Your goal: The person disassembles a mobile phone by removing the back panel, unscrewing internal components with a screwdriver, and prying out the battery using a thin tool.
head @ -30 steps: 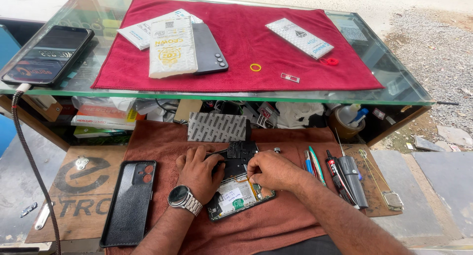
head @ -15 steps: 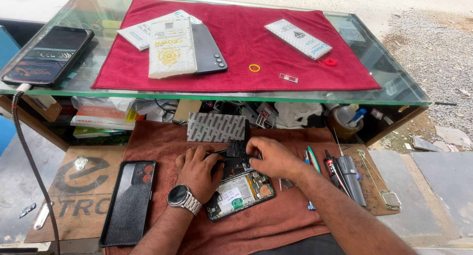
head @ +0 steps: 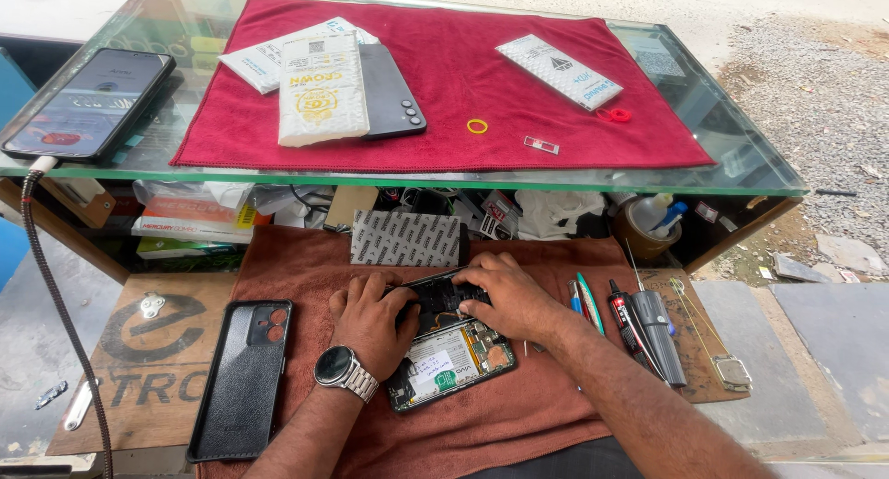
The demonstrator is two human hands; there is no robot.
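A brown towel [head: 306,257] covers the middle of the lower worktop [head: 130,405]. On the towel lies the opened phone [head: 449,359]. Left of the towel a black phone case [head: 243,379] rests on the worktop; right of the towel lie pens and tools [head: 639,326].

opened phone [head: 451,354] | back off, battery and board exposed | flat, tilted | on brown cloth [head: 519,414]

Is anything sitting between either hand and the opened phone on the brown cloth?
Nothing visible does. The left hand and right hand both rest directly on the opened black phone with exposed internals, their fingers over its upper part. The black phone back cover lies apart, to the left.
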